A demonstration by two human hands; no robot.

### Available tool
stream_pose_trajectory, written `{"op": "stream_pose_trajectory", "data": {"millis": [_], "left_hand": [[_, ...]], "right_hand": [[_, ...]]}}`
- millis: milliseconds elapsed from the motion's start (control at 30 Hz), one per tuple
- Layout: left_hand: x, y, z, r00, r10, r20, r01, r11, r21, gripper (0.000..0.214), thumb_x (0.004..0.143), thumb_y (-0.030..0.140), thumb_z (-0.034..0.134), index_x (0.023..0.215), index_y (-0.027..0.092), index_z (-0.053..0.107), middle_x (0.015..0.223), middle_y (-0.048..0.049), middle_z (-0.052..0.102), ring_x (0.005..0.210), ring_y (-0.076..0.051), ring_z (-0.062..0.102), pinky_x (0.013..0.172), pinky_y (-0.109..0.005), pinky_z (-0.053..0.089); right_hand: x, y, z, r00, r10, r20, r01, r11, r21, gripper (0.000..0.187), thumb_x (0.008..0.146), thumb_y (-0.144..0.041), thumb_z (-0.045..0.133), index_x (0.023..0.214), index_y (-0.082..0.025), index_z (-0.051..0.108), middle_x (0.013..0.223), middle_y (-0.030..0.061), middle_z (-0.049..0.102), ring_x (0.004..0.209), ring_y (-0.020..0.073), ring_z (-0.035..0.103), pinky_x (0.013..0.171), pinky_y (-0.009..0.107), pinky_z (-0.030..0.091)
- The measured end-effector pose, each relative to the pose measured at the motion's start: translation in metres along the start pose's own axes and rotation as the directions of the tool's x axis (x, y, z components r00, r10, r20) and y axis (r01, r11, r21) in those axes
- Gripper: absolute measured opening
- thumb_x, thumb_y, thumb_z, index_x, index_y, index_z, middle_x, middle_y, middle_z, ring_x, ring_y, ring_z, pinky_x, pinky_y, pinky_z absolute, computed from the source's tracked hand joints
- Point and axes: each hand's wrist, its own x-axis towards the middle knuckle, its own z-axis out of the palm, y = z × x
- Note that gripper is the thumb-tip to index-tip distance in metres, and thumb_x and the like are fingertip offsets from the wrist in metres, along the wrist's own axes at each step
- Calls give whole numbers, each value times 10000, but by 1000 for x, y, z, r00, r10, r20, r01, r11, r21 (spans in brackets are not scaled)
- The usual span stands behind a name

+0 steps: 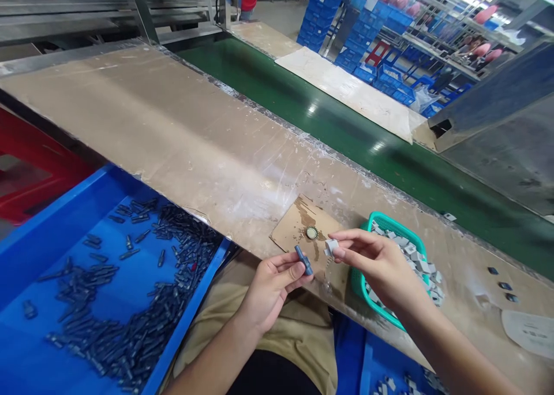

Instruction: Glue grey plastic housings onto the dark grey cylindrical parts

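Observation:
My left hand (277,282) pinches a dark blue-grey stepped plastic shaft (303,260), held tilted above the table's front edge. Between the thumb and fingertips of my right hand (376,259) is a small light-grey plastic piece (331,247), a short way to the right of the shaft and apart from it. Just beyond both hands a bottle cap (311,233) lies on a wet-stained cardboard square (289,224). Beneath my right forearm stands a teal basket (416,237) heaped with similar light-grey pieces (409,249).
At left a blue bin (26,245) holds many dark shafts (142,337). Another blue bin (367,360) with grey pieces sits below the table at right. Several small dark parts (504,286) lie on the table (173,135). Beyond runs a green conveyor belt (294,97).

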Motion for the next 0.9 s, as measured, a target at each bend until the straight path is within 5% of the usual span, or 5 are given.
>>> {"op": "stream_pose_trajectory", "data": {"millis": [367, 567, 900], "left_hand": [[-4, -4, 17, 999, 43, 25, -42, 998, -42, 201, 589, 177, 823, 705, 107, 675, 775, -74, 676, 708, -144, 632, 678, -214, 558], [-6, 1, 24, 984, 175, -22, -172, 981, 94, 171, 586, 172, 818, 658, 102, 680, 735, -69, 675, 673, -161, 638, 648, -222, 569], [-3, 3, 32, 949, 312, 52, -313, 908, 278, 169, 624, 165, 795, 737, 136, 672, 748, -37, 674, 696, -134, 626, 645, -166, 529]], "right_hand": [[-20, -5, 16, 994, -97, -49, 91, 989, -118, 272, 662, -304, 744, 901, -178, 713, 767, 57, 716, 720, 191, 676, 676, 269, 564], [-23, -2, 16, 985, -158, -66, 151, 983, -109, 264, 669, -279, 740, 911, -180, 710, 789, 57, 717, 733, 192, 677, 706, 287, 567], [-22, -9, 13, 986, -144, -81, 147, 988, 41, 225, 677, -267, 738, 883, -188, 696, 783, 47, 710, 735, 167, 671, 681, 237, 553]]}}
